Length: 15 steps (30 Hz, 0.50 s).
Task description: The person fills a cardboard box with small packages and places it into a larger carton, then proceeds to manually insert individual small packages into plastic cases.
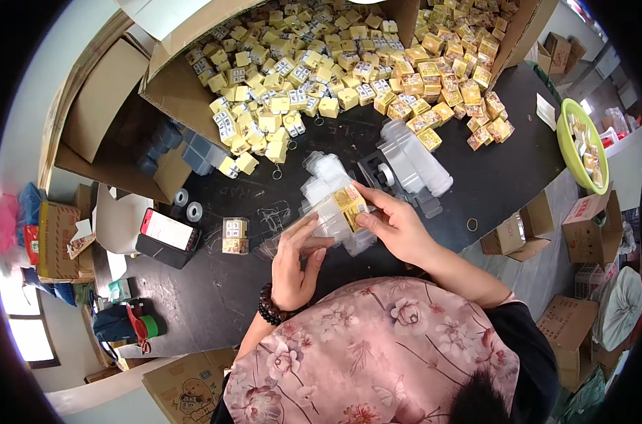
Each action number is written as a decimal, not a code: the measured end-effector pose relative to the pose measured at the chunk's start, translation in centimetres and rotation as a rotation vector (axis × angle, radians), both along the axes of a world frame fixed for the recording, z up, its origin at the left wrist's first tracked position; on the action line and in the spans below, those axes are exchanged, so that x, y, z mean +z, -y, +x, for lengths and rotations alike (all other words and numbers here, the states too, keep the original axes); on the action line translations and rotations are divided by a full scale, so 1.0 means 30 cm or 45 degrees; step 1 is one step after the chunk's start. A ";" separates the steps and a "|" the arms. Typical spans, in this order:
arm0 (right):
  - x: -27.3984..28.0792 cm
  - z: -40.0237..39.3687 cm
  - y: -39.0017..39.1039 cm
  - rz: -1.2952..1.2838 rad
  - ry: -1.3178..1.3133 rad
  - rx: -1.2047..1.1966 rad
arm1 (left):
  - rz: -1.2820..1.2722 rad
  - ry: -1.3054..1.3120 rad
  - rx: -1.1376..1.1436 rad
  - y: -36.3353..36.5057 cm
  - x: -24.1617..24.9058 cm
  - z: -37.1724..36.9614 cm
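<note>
My right hand (391,225) grips a small yellow printed box (351,205) between thumb and fingers, over the middle of the black table. Beside it, my left hand (298,258) has its fingers bent against a clear plastic case (329,220) that touches the box's left side. More clear plastic cases (326,172) lie just beyond the hands. To the left, a clear pack (235,235) with a white-and-yellow cube and a printed box stands on the table. Piles of yellow cubes (278,106) and printed yellow boxes (434,78) spill from cardboard boxes at the back.
A tape dispenser (386,174) stands beyond my right hand, beside stacked clear trays (420,166). Left are a phone (167,230) and tape rolls (194,210). A green basket (569,152) is at the right edge. Cardboard boxes (595,225) stand beyond the table.
</note>
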State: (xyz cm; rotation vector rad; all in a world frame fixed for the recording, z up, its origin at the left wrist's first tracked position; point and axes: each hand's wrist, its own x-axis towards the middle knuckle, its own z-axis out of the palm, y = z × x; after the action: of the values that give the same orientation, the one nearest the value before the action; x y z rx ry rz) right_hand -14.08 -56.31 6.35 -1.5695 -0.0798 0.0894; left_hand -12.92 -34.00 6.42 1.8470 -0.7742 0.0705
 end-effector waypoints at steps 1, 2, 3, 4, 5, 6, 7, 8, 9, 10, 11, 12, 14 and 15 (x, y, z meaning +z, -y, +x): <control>-0.006 0.001 0.003 0.039 0.003 0.040 | 0.015 0.035 -0.007 -0.002 -0.003 0.000; -0.009 0.003 0.005 0.078 0.007 0.082 | 0.013 0.035 -0.004 0.000 0.001 -0.003; -0.009 0.003 0.003 0.076 0.008 0.087 | -0.012 -0.004 -0.015 0.003 0.008 -0.007; -0.008 0.000 -0.001 0.116 0.027 0.079 | -0.036 -0.044 -0.026 0.004 0.011 -0.010; -0.009 -0.005 -0.007 0.157 0.044 0.068 | -0.035 -0.045 -0.023 0.005 0.011 -0.012; -0.016 -0.009 -0.016 0.159 0.043 0.069 | -0.019 -0.022 -0.027 0.008 0.010 -0.013; -0.030 -0.011 -0.029 0.083 0.135 0.010 | -0.005 0.002 -0.033 0.012 0.008 -0.014; -0.043 -0.013 -0.040 0.005 0.228 -0.049 | -0.006 0.002 -0.037 0.017 0.004 -0.017; -0.058 -0.012 -0.055 -0.088 0.306 -0.028 | 0.034 0.032 -0.026 0.022 -0.003 -0.021; -0.066 -0.012 -0.063 -0.180 0.381 -0.007 | 0.054 0.047 -0.024 0.022 -0.011 -0.022; -0.066 -0.016 -0.058 -0.309 0.344 0.012 | 0.075 0.062 -0.022 0.021 -0.020 -0.023; -0.067 -0.014 -0.056 -0.309 0.343 0.006 | 0.077 0.072 -0.021 0.014 -0.032 -0.021; -0.071 -0.011 -0.063 -0.309 0.320 -0.010 | 0.083 0.077 -0.023 0.006 -0.068 -0.022; -0.078 -0.015 -0.069 -0.308 0.318 -0.013 | 0.030 0.042 -0.008 0.005 -0.090 -0.022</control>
State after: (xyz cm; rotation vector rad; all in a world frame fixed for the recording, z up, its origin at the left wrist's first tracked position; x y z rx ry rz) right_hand -14.54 -54.24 4.01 -1.8169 -0.2648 -0.1096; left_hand -13.58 -34.15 3.72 1.8700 -0.8065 0.0886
